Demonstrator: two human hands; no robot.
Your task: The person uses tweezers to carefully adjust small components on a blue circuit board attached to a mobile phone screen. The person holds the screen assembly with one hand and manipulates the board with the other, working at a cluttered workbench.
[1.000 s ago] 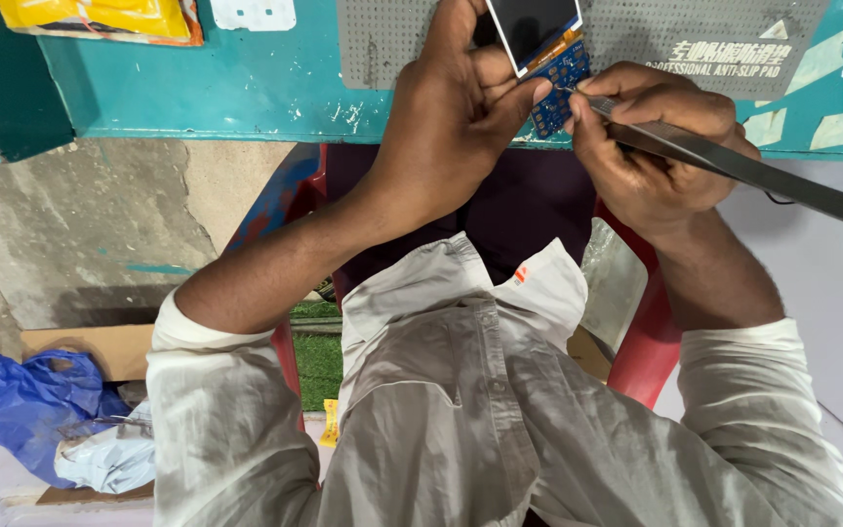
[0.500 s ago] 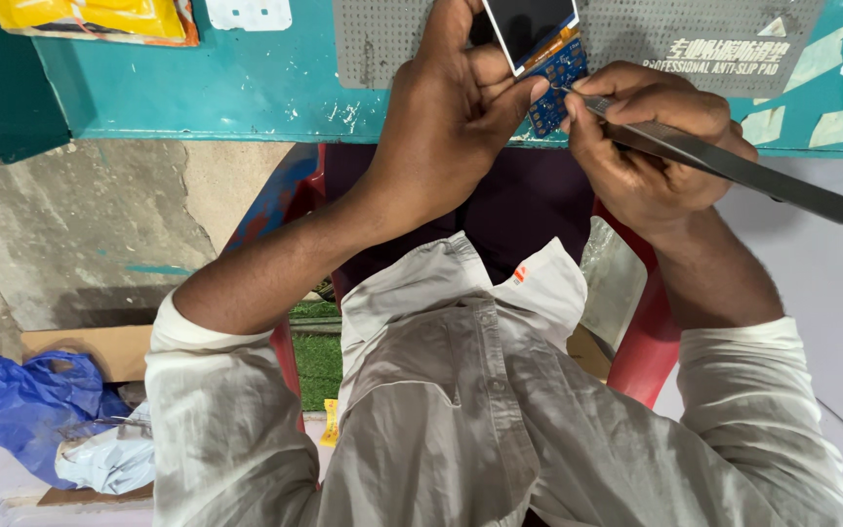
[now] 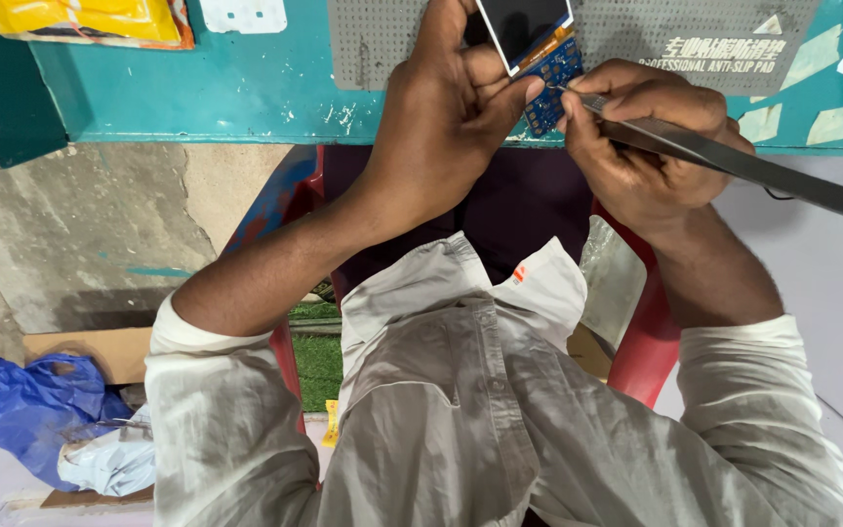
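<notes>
Here, blue circuit board (image 3: pixel 551 80) with small screen (image 3: pixel 524 26).

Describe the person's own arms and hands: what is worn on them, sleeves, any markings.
Both arms wear a pale grey-beige button shirt, creased, with long sleeves rolled or pushed up so the forearms are bare. The left sleeve ends in a folded cuff near the elbow; the right sleeve ends likewise. The left hand and right hand are bare: no gloves, and no rings, watch or markings show.

Blue circuit board (image 3: pixel 550 83), teal table (image 3: pixel 246 93), grey mat (image 3: pixel 695 34).
</notes>
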